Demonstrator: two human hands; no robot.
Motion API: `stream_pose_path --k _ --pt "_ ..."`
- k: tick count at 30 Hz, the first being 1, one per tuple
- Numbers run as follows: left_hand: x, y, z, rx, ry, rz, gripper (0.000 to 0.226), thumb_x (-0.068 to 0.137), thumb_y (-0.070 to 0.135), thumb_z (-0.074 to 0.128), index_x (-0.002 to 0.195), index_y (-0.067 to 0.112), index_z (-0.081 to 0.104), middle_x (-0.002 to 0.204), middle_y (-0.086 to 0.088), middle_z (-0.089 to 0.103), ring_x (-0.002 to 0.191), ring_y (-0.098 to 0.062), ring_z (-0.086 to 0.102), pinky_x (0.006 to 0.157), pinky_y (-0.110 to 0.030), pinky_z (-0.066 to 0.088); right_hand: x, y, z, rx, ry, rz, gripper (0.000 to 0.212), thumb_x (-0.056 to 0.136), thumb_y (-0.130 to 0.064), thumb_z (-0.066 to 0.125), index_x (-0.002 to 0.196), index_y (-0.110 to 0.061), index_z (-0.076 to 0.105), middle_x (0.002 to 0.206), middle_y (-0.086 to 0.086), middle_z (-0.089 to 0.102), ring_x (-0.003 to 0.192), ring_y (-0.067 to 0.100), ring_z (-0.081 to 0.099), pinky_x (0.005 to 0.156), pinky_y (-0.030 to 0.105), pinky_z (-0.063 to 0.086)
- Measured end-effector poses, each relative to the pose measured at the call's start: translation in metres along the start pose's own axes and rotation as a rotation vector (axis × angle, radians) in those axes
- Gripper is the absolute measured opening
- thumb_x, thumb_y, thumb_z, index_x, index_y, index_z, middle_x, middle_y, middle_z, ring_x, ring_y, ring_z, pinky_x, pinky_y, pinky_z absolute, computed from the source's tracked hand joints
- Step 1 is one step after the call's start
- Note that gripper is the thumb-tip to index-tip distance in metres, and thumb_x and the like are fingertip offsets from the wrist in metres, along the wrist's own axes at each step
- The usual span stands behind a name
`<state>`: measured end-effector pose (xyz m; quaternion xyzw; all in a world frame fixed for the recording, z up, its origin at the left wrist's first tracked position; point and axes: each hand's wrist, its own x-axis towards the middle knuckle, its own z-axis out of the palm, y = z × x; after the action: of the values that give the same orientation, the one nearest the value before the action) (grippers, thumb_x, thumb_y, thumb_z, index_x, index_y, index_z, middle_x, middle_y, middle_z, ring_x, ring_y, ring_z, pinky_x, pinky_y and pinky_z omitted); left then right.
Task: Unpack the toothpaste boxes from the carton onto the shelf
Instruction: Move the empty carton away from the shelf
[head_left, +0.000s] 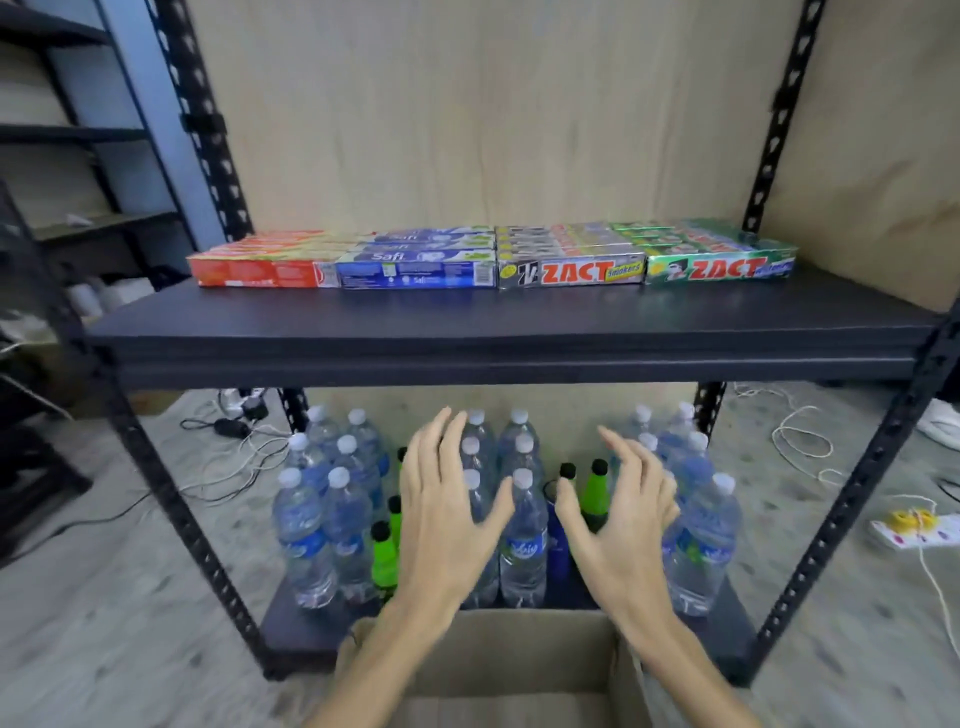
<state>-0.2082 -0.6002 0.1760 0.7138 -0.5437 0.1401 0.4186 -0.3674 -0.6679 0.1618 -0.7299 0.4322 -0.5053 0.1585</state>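
Head view shows both hands, left and right, spread and holding nothing above the near brown cardboard carton, while colourful toothpaste boxes line the far dark shelf, likely between picks.

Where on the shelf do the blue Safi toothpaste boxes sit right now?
In the head view, the blue Safi boxes lie left of centre on the upper shelf, between the orange boxes and the grey Zact boxes.
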Motion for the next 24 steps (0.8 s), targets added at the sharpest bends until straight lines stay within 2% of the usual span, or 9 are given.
stream_pose_path --k 3,5,8,12,16,18,20,22,24 --pt "-0.044 -0.031 0.013 0.023 -0.043 -0.159 0.074 0.090 0.045 0.066 0.152 0.022 0.032 0.155 0.003 0.032 0.144 -0.016 0.028 0.119 -0.041 0.029 -0.036 0.023 0.021 0.010 -0.067 0.097 0.062 0.090 -0.035 0.069 0.145 -0.029 0.040 0.140 -0.008 0.037 0.130 0.015 0.032 0.107 0.037 0.027" --pt "-0.074 -0.051 0.022 0.027 -0.083 -0.230 0.074 0.087 0.043 0.069 0.150 0.023 0.035 0.152 0.003 0.035 0.141 -0.018 0.032 0.115 -0.040 0.032 -0.061 0.043 0.032 -0.016 -0.126 0.134 0.064 0.089 -0.034 0.070 0.146 -0.028 0.040 0.141 -0.006 0.039 0.130 0.018 0.034 0.107 0.033 0.025" --pt "-0.114 -0.078 0.031 0.030 -0.154 -0.319 0.074 0.085 0.041 0.072 0.148 0.023 0.037 0.149 0.000 0.037 0.137 -0.023 0.039 0.111 -0.039 0.035 -0.098 0.074 0.044 -0.046 -0.242 0.189 0.064 0.089 -0.043 0.063 0.146 -0.028 0.039 0.142 -0.005 0.041 0.131 0.020 0.037 0.106 0.029 0.024" --pt "-0.164 -0.116 0.040 0.024 -0.234 -0.434 0.071 0.083 0.052 0.061 0.145 0.023 0.042 0.147 -0.008 0.036 0.138 -0.030 0.041 0.112 -0.050 0.039 -0.146 0.116 0.049 -0.128 -0.369 0.289 0.069 0.085 -0.056 0.051 0.145 -0.022 0.040 0.143 0.003 0.044 0.130 0.027 0.042 0.108 0.040 0.032" --pt "-0.221 -0.156 0.039 0.080 -0.322 -0.524 0.077 0.078 0.060 0.059 0.144 0.021 0.047 0.154 -0.019 0.026 0.145 -0.037 0.028 0.116 -0.051 0.034 -0.187 0.158 0.036 -0.305 -0.513 0.360 0.080 0.082 -0.056 0.056 0.150 -0.021 0.035 0.139 0.017 0.046 0.125 0.038 0.044 0.102 0.050 0.037" --pt "-0.243 -0.170 0.033 0.158 -0.375 -0.627 0.083 0.079 0.062 0.063 0.149 0.025 0.040 0.158 -0.020 0.022 0.145 -0.039 0.025 0.113 -0.055 0.031 -0.198 0.173 0.031 -0.394 -0.553 0.438 0.090 0.081 -0.052 0.068 0.155 -0.024 0.026 0.135 0.025 0.047 0.121 0.045 0.047 0.098 0.055 0.040" --pt "-0.260 -0.186 0.028 0.190 -0.454 -0.738 0.091 0.083 0.058 0.069 0.156 0.028 0.025 0.161 -0.017 0.019 0.146 -0.039 0.024 0.113 -0.056 0.030 -0.202 0.180 0.026 -0.408 -0.581 0.510 0.100 0.081 -0.049 0.073 0.159 -0.027 0.014 0.141 0.029 0.044 0.122 0.049 0.049 0.096 0.057 0.044" --pt "-0.274 -0.201 0.023 0.112 -0.522 -0.806 0.099 0.082 0.062 0.067 0.159 0.031 0.012 0.163 -0.013 0.025 0.146 -0.036 0.031 0.114 -0.054 0.034 -0.203 0.182 0.020 -0.325 -0.641 0.558 0.103 0.085 -0.048 0.071 0.159 -0.035 0.002 0.150 0.023 0.041 0.127 0.045 0.051 0.094 0.053 0.047" --pt "-0.284 -0.213 0.019 -0.030 -0.580 -0.804 0.098 0.085 0.065 0.060 0.159 0.038 0.001 0.165 -0.001 0.025 0.148 -0.028 0.034 0.115 -0.050 0.037 -0.206 0.185 0.014 -0.258 -0.691 0.564 0.101 0.088 -0.047 0.069 0.157 -0.045 -0.005 0.150 0.014 0.049 0.128 0.040 0.055 0.094 0.048 0.049"
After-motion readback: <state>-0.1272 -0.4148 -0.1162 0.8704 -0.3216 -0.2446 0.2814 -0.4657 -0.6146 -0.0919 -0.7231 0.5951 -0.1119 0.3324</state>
